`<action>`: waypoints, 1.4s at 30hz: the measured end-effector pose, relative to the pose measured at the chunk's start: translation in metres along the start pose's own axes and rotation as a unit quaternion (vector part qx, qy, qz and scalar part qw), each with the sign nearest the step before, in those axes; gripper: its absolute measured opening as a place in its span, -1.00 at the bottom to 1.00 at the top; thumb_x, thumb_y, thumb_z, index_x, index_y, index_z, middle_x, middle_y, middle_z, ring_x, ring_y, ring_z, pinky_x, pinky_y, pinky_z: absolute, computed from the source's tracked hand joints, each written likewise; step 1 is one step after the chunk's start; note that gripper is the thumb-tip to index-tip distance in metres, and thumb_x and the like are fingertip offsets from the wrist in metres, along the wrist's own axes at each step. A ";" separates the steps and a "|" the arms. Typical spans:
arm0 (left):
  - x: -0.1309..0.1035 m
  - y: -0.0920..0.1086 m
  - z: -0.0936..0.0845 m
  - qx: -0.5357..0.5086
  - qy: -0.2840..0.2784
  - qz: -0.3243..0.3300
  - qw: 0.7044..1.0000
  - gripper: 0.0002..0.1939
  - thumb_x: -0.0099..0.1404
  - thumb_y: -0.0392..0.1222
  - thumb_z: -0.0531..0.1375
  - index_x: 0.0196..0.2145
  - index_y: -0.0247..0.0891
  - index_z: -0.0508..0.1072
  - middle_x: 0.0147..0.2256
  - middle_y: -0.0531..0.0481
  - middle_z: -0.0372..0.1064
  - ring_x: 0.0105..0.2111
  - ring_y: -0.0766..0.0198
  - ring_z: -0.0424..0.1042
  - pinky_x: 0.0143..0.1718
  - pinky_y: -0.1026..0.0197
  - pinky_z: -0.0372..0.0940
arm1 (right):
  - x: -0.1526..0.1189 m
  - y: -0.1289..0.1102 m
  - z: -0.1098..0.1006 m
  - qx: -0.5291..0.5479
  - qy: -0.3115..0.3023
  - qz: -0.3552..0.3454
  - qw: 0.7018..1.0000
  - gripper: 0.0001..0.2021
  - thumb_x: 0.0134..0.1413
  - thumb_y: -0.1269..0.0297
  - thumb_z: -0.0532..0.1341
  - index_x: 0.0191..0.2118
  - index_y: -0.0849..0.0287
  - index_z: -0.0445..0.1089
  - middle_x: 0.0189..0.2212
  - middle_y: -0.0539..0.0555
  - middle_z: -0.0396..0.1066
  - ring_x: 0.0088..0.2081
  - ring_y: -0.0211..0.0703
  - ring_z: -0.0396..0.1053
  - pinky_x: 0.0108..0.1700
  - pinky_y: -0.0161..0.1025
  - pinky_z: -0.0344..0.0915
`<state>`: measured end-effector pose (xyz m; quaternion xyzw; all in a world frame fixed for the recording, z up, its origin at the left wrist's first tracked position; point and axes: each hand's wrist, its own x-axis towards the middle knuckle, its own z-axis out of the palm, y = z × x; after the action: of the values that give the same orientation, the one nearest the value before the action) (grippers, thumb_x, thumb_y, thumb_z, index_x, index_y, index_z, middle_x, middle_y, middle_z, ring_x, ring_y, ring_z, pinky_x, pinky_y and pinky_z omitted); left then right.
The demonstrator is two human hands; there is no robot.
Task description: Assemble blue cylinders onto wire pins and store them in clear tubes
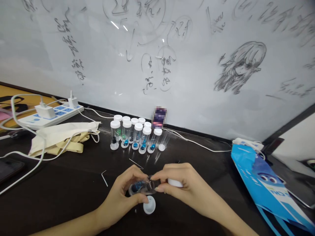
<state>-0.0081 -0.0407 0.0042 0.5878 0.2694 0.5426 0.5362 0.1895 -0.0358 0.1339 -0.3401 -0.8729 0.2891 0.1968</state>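
My left hand (129, 190) is closed round a clear plastic tube (147, 187), which lies tilted on its side. Something dark blue (138, 186) shows in the tube's left end. At the right end of the tube, the thumb and forefinger of my right hand (178, 182) meet its rim; whether they pinch a small thing there I cannot tell. A white cap (175, 183) is tucked under the curled fingers of that hand. Just below the tube, another white cap (149, 205) lies hollow side up on the dark table, close to my left thumb.
Several white-capped clear tubes (136, 136) with blue, green or black pieces stand behind my hands, beside an uncapped tube (165, 141). Hex keys (105, 178) lie nearby. A power strip (52, 114) and cables are left, a blue bag (265, 180) right. A whiteboard (192, 91) rises behind.
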 end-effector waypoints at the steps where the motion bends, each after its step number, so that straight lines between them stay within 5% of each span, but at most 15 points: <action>1: 0.000 0.001 0.000 -0.007 -0.001 -0.003 1.000 -0.71 0.06 -0.21 0.44 -0.26 -0.12 0.48 -0.30 0.09 0.29 -0.28 0.25 0.34 -0.23 0.23 0.23 | 0.000 0.000 0.000 0.004 0.015 0.002 1.000 -0.91 0.24 0.27 0.25 -0.17 0.06 0.48 -0.41 -0.10 0.40 -0.40 -0.34 0.33 -0.33 -0.40 0.20; 6: -0.001 0.001 0.001 -0.023 -0.006 -0.009 1.000 -0.73 0.08 -0.19 0.42 -0.27 -0.13 0.47 -0.30 0.09 0.27 -0.26 0.24 0.35 -0.19 0.21 0.24 | -0.003 -0.003 0.000 0.019 0.091 0.038 0.995 -0.83 0.39 0.25 0.03 -0.05 0.03 0.33 -0.24 -0.03 0.34 -0.22 -0.25 0.32 -0.15 -0.31 0.25; 13: -0.004 -0.004 -0.003 0.017 -0.032 0.015 0.999 -0.76 0.16 -0.06 0.36 -0.24 -0.13 0.47 -0.32 0.06 0.28 -0.32 0.24 0.31 -0.28 0.22 0.21 | -0.001 -0.012 0.014 -0.016 0.003 -0.030 0.999 -0.62 0.34 0.42 0.09 0.20 0.00 0.11 0.08 0.04 0.24 0.05 -0.21 0.27 0.10 -0.28 0.21; 24: -0.003 0.003 -0.003 0.043 -0.041 0.021 0.998 -0.71 0.20 0.03 0.30 -0.18 -0.16 0.54 -0.38 0.02 0.30 -0.39 0.23 0.28 -0.35 0.21 0.20 | 0.000 -0.006 0.022 -0.189 -0.023 0.014 0.982 -0.60 0.26 0.16 0.18 0.16 0.11 0.21 -0.06 0.10 0.38 -0.09 0.00 0.40 -0.03 -0.07 0.36; 31: 0.000 0.009 -0.004 0.061 -0.055 0.029 0.996 -0.75 0.26 0.01 0.24 -0.21 -0.16 0.58 -0.40 0.01 0.29 -0.38 0.21 0.26 -0.32 0.21 0.17 | -0.005 -0.006 0.013 -0.121 -0.043 0.049 0.991 -0.51 0.34 0.26 0.10 0.31 -0.11 0.00 0.11 0.07 0.20 -0.09 -0.11 0.38 0.01 -0.16 0.36; 36: 0.000 0.010 -0.005 0.061 -0.071 0.022 0.995 -0.68 0.27 0.07 0.21 -0.20 -0.19 0.58 -0.37 -0.02 0.31 -0.36 0.18 0.27 -0.31 0.19 0.16 | -0.002 -0.005 0.009 -0.091 -0.006 0.029 0.995 -0.63 0.22 0.19 0.24 0.12 -0.03 0.27 -0.05 0.01 0.34 -0.14 -0.15 0.38 -0.09 -0.24 0.35; 42: 0.001 0.009 -0.004 0.076 -0.070 0.019 0.994 -0.70 0.29 0.06 0.19 -0.29 -0.22 0.56 -0.39 0.01 0.25 -0.37 0.20 0.23 -0.31 0.20 0.13 | -0.002 -0.003 0.012 -0.083 0.015 -0.006 0.996 -0.69 0.23 0.23 0.24 0.07 0.00 0.32 -0.06 0.02 0.36 -0.13 -0.17 0.39 -0.08 -0.27 0.33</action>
<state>-0.0139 -0.0414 0.0121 0.6682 0.2607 0.4880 0.4974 0.1829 -0.0430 0.1261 -0.3545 -0.8930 0.2092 0.1821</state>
